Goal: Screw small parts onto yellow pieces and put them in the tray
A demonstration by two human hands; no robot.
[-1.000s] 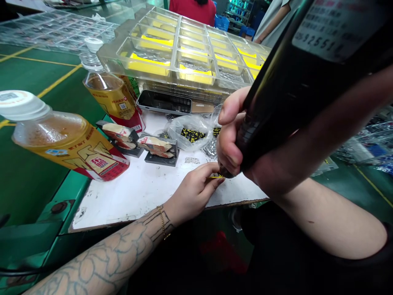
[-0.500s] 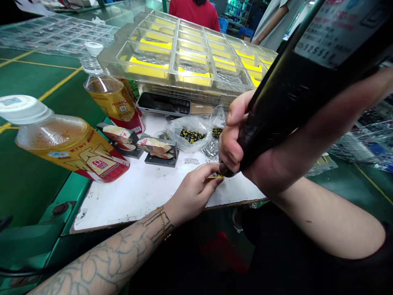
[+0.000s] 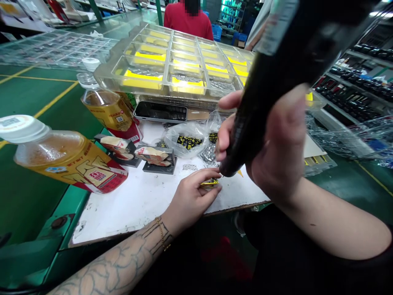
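Note:
My right hand [image 3: 278,151] is wrapped round a thick black electric screwdriver [image 3: 260,88] with a pale label, blurred by motion. Its narrow end points down beside my left fingertips; the bit itself is hidden. Low over the front of the white tabletop [image 3: 147,205], my left hand [image 3: 192,190] pinches a small yellow part [image 3: 211,183] with dark spots between thumb and fingers. Just beyond lies a clear plastic bag [image 3: 172,139] of small black-and-yellow pieces [image 3: 190,142], with tiny metal screws [image 3: 208,153] next to it.
Two drink bottles [image 3: 101,164] [image 3: 106,108] stand at the left. Two dark blocks with taped wrapping [image 3: 159,168] sit near them. Behind are a phone [image 3: 161,111] and stacked clear trays [image 3: 167,88] with yellow parts. A person in red [image 3: 188,22] is beyond.
The screwdriver and my right hand have swung left and turned more upright. My left thumb and fingers have spread a little around the yellow part. The whole view has shifted slightly.

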